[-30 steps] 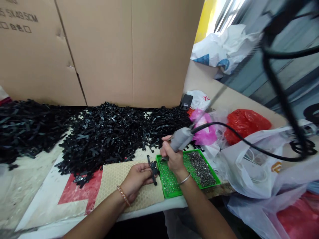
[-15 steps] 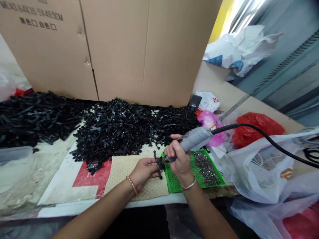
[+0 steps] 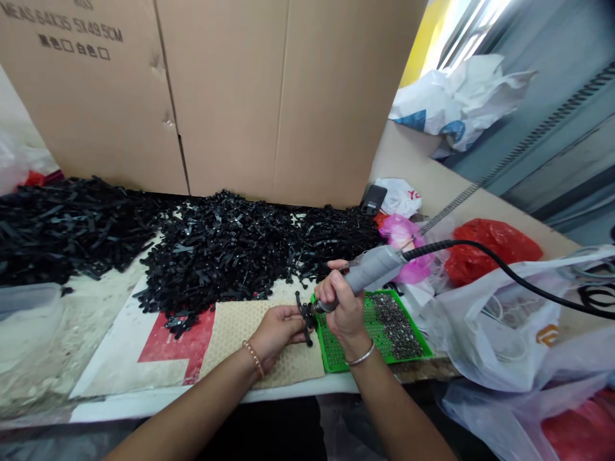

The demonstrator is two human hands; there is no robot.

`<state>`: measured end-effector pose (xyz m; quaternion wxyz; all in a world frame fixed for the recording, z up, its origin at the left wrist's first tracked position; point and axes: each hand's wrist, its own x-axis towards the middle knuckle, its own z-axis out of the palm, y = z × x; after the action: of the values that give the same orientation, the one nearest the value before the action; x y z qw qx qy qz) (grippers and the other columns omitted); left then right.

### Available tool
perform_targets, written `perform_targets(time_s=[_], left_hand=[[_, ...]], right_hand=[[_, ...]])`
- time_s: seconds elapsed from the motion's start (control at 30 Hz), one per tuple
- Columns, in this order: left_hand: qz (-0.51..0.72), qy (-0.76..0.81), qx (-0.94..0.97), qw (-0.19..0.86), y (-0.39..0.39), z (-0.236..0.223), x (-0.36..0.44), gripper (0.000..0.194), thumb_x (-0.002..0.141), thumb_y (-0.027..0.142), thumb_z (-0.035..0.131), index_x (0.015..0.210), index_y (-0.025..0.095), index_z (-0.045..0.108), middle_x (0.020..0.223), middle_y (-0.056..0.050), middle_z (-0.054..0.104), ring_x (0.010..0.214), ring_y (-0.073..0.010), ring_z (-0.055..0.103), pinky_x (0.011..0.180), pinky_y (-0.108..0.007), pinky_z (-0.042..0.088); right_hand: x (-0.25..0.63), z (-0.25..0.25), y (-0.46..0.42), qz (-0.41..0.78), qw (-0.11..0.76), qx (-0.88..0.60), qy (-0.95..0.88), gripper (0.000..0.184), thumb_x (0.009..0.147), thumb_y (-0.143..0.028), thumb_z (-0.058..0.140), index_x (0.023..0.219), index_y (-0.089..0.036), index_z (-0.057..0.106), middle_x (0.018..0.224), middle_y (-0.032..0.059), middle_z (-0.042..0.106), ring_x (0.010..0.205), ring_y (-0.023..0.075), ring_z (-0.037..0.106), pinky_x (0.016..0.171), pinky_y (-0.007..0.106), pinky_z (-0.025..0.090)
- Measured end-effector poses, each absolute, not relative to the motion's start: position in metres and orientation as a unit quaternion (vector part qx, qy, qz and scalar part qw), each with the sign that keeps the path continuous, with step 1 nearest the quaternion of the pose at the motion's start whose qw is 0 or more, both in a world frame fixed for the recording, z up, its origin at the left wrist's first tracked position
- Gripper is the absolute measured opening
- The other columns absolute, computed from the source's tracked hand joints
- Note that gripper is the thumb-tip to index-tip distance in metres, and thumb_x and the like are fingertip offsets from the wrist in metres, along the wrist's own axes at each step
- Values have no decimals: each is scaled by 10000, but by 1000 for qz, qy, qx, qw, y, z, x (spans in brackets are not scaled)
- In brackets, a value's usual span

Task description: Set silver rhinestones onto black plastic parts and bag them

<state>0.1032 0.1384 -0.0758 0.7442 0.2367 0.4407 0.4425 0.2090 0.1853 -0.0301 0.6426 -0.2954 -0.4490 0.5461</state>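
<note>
Between the fingers and thumb of my left hand point(image 3: 279, 330) is a small black plastic bracket point(image 3: 306, 314) with several arms, held above a tan honeycomb-textured mat point(image 3: 240, 333). My right hand point(image 3: 344, 307) is wrapped round a grey electric screwdriver point(image 3: 372, 272), which tilts down to the left. Its tip meets the middle of the bracket; the exact contact point is too small to make out. Beneath my right hand lies a green tray point(image 3: 336, 366), with many small metal screws point(image 3: 396, 325) heaped at its right side and others set in its holes.
Piles of black plastic parts point(image 3: 216, 250) spread along the back, against a tall cardboard box point(image 3: 230, 96). The screwdriver's black cable point(image 3: 500, 259) runs right, over plastic bags point(image 3: 504, 320). A coiled spring point(image 3: 480, 182) slants up to the right. A clear container point(image 3: 29, 301) stands at left.
Both hands keep their grip, with the screwdriver tip still at the bracket. Only a slight shift of the camera view shows.
</note>
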Motion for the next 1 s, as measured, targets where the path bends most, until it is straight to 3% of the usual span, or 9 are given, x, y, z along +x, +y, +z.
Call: perform_targets(time_s=[1.0], left_hand=[[443,442,236,744,138,-76,104,375,529,235,766,866,90,690,808,-74,680,720,-129,607,652,-203,506]], right_hand=[[209,-35,184,538,636,-299,-466,229,813,-351,635,946,-208,515,493,-98,363,429,81,342,475,214,373]])
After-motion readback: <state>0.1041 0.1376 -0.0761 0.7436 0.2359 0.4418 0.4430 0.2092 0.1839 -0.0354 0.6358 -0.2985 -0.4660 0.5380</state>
